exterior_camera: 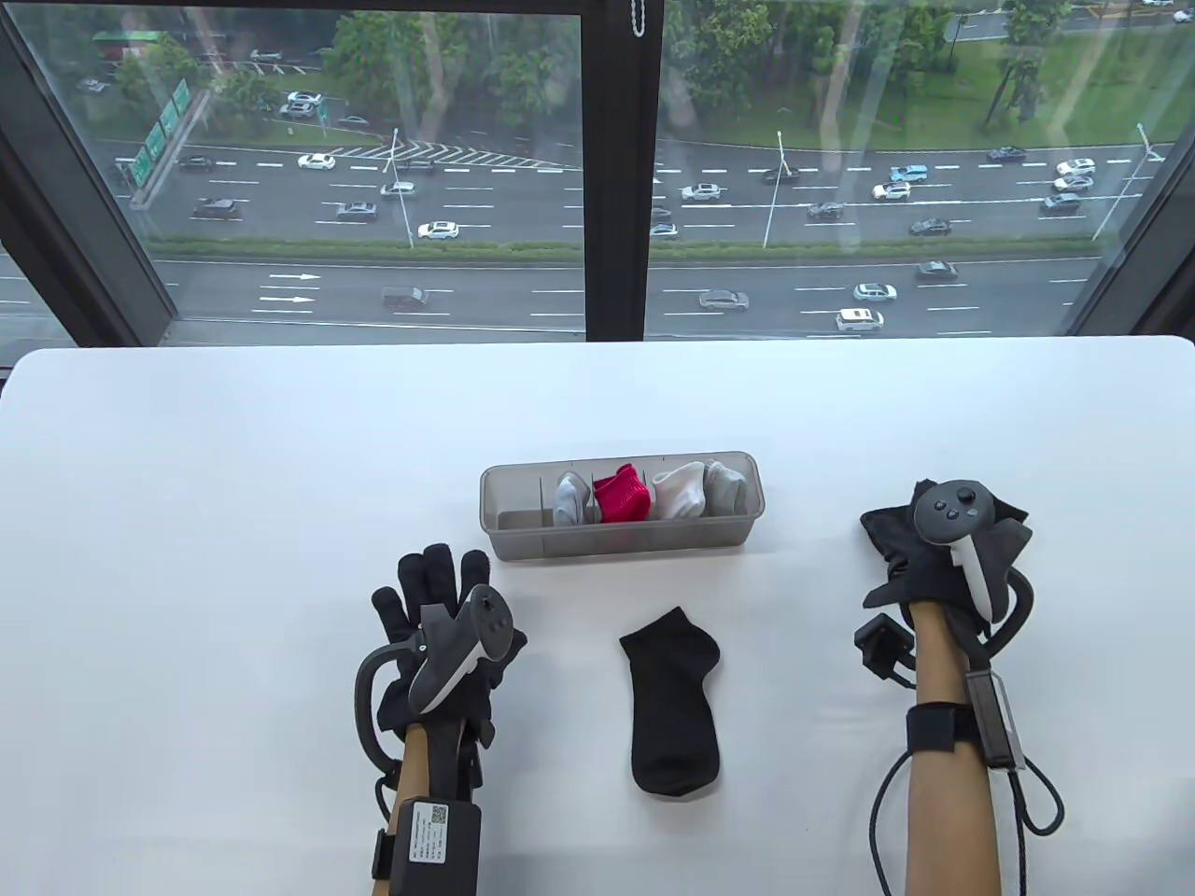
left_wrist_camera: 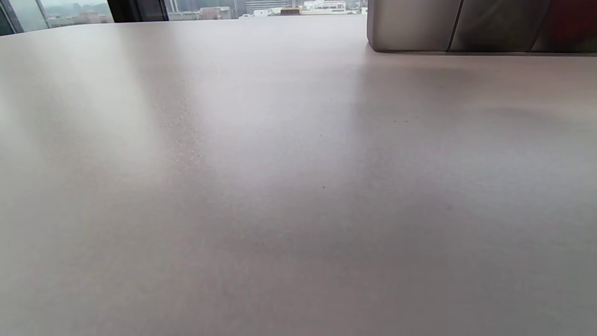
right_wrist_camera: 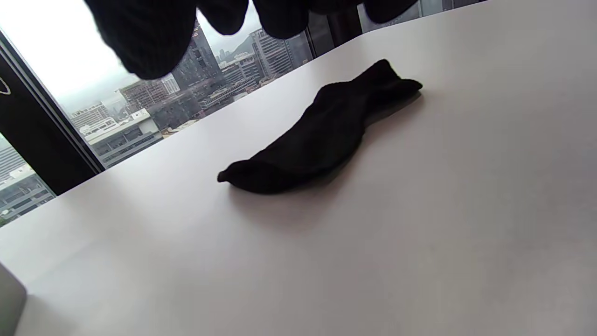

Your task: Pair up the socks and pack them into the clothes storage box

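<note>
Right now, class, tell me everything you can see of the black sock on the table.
The black sock is an ankle sock of soft knit fabric, plain in colour. It lies flat and unfolded on the white table, cuff toward the storage box, toe toward the person. It sits between the two hands, apart from both and from the box. Whether it is one sock or a stacked pair cannot be told.

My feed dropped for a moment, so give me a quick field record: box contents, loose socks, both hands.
box: grey translucent plastic storage box, divided into compartments
packed: light grey sock bundle, red sock bundle, white sock bundle, another grey bundle, side by side
free slot: leftmost compartment looks empty
loose: black ankle sock flat on white table, touched by neither hand
left hand: fingers straight, holding nothing
right hand: fingers curled, nothing visibly held
</note>
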### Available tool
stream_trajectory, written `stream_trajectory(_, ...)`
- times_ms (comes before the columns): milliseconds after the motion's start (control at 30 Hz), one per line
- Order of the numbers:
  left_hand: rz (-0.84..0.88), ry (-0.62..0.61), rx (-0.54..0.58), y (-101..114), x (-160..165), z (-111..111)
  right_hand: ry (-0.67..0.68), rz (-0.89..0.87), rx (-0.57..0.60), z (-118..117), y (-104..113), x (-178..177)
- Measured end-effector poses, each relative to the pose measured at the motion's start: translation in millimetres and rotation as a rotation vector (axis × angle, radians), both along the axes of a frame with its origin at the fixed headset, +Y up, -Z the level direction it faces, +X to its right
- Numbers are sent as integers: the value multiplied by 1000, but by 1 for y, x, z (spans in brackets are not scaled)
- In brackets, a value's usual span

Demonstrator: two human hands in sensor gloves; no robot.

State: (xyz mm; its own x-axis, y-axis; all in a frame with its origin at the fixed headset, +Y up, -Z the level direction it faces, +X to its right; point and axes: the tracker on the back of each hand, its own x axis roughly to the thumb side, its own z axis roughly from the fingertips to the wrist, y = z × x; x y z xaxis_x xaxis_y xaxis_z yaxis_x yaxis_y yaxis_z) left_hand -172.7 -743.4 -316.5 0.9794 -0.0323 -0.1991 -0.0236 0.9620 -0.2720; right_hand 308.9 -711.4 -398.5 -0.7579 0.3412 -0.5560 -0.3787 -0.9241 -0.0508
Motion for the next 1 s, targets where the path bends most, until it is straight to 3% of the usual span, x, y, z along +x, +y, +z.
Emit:
stream_trajectory(233,51,24,-7,-1,-6,-4,-64,85,-307,-49,-29,15)
stream_trajectory(433,79,25,26,-4,-5,-5,-25,6,-451,-67,-48,12)
stream_trajectory(567,93,20,40,-4,-5,-5,41,248,-281,-62,-40,-1)
stream_trajectory(767,113,-37,69,1,3,0,126,111,-156,-27,-27,-26)
stream_trajectory(833,157,-70,98,8,10,3,153,100,-81,-13,-12,-36)
stream_trajectory(900,221,-145,148,18,20,8,216,101,-3,8,18,-52)
stream_trajectory(1000,419,-271,239,31,39,17,317,-24,155,41,56,-84)
